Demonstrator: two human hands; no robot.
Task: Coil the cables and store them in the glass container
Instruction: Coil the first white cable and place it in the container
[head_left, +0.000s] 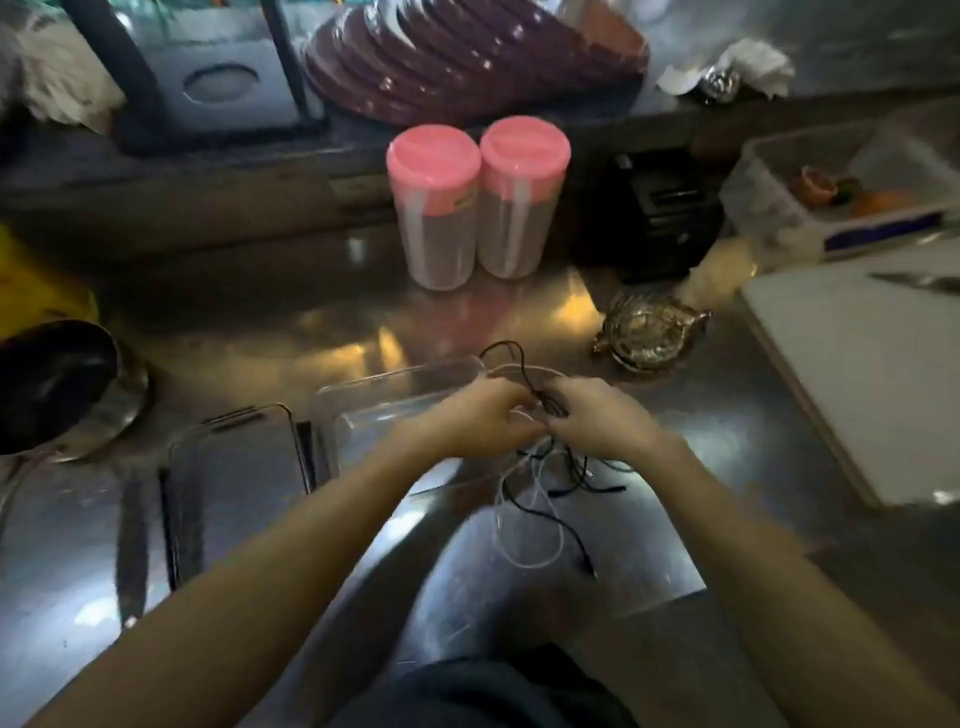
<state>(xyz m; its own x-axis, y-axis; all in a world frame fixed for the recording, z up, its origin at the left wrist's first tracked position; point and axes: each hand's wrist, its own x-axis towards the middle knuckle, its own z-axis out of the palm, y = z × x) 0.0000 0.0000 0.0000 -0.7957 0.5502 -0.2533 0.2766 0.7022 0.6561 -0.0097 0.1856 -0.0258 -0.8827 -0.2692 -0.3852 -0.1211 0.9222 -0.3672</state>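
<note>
Two bare forearms, no sleeves, watch or rings visible, end in the left hand and right hand; dark clothing covers the lap below.

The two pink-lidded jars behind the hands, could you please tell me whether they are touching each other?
Touching. In the head view the left jar and the right jar stand side by side with their pink lids meeting and no gap visible.

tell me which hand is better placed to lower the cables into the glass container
Left, by a narrow margin. Both hands grip the tangled cables, but the left hand sits directly over the glass container, while the right hand is at its right edge. The loose ends hang toward the person.
</note>
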